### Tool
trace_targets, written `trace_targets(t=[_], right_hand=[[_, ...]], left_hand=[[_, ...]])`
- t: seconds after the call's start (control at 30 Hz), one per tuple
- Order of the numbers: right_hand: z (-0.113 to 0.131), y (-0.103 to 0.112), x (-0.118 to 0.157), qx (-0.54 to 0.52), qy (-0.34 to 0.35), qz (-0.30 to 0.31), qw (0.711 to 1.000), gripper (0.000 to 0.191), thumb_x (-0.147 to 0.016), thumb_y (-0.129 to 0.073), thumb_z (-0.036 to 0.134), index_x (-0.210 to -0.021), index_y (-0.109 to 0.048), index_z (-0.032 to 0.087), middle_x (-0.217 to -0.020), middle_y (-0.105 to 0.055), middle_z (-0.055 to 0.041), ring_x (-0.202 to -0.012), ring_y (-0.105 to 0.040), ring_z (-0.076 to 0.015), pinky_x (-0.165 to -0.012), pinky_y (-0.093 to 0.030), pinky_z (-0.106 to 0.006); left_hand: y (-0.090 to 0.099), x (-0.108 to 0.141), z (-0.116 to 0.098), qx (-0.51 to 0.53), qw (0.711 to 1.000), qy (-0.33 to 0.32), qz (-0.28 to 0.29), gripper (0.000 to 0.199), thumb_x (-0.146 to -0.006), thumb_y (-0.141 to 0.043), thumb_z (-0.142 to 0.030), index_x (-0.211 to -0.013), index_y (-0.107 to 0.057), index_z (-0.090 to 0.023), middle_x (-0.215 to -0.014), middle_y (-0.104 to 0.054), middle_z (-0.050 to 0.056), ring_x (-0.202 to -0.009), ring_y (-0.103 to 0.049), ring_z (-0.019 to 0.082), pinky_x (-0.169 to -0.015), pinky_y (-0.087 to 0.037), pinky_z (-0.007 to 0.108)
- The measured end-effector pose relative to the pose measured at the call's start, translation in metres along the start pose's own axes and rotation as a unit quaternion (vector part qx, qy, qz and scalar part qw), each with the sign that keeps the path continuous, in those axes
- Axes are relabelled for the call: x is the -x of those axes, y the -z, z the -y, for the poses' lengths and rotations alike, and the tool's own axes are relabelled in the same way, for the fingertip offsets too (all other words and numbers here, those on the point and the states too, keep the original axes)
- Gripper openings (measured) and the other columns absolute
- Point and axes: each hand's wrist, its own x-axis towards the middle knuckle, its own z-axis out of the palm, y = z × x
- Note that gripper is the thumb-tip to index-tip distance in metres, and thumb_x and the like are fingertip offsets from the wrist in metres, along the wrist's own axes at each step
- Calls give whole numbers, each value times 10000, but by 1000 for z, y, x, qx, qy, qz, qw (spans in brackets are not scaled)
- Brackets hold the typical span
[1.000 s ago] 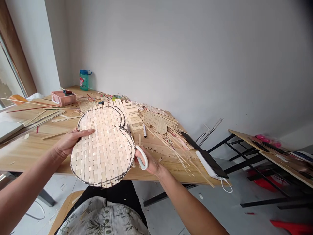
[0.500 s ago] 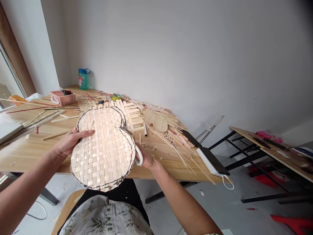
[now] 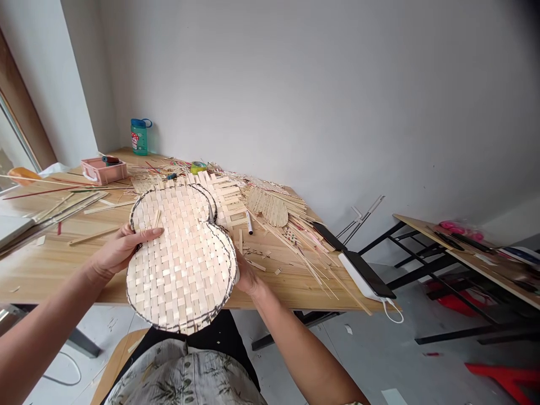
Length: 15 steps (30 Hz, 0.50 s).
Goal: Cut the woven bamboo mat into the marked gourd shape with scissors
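Observation:
A gourd-shaped piece of woven bamboo strips (image 3: 181, 264) is held up in front of me, with a dark outline along its edge. My left hand (image 3: 122, 247) grips its left edge, the thumb lying on the front face. My right hand (image 3: 247, 275) is behind the right edge, fingers mostly hidden, closed on scissors. Only a sliver of their white handle shows now, and a grey blade (image 3: 211, 216) appears at the notch between the two rounded parts. Beyond the notch, unevenly ended woven strips (image 3: 225, 197) stick out.
On the wooden table (image 3: 295, 281) lie loose bamboo strips, a small woven piece (image 3: 268, 207), a marker (image 3: 249, 223) and green tape (image 3: 198, 167). A pink basket (image 3: 103, 170) and a blue-green bottle (image 3: 139, 138) stand at the back left. A phone on a white block (image 3: 366, 275) lies right.
The woven piece has turned slightly, its lower part shifting right. The white loop handle at my right hand has gone mostly behind the piece.

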Motion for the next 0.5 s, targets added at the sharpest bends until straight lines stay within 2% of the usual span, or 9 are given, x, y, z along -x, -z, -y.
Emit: trace_targets(t=[0.07,0.17,0.4,0.5], right_hand=[[0,-1,1,-46,34,-30,998,307,-831,-700,479,-1049,-718,264,-1035,-713,-73,-1090,-595,-307,-916,-516,-412],[0,-3,1,-83,54,-29,995,306,-826,-701,482,-1023,-725,249,-1058,-718,-74,-1116,-591,-309,-942,-509,-416],[-8,-6,7,-123,16,-23,992,380,-788,-710,587,-921,-697,231,-973,-707,-88,-1038,-600,-301,-920,-520,-413],[-14,-6,10,-112,-1,-46,993,389,-778,-730,589,-946,-684,240,-956,-686,-92,-1030,-589,-300,-907,-519,-409]], left_hand=[[-2,1,-1,-5,1000,-1,-5,217,-514,-958,-163,-607,-766,-125,-631,-776,125,-475,-714,232,-468,-614,274],[-3,2,-2,-10,1000,-1,-10,224,-517,-952,-163,-529,-732,-125,-583,-750,111,-439,-682,205,-438,-594,258],[-1,1,-1,-9,1000,-6,-15,256,-481,-975,-204,-587,-763,-107,-587,-751,104,-440,-675,203,-426,-589,263],[-1,0,-1,-4,1000,-16,-20,271,-478,-980,-220,-614,-768,-120,-617,-768,94,-467,-696,213,-447,-604,268]])
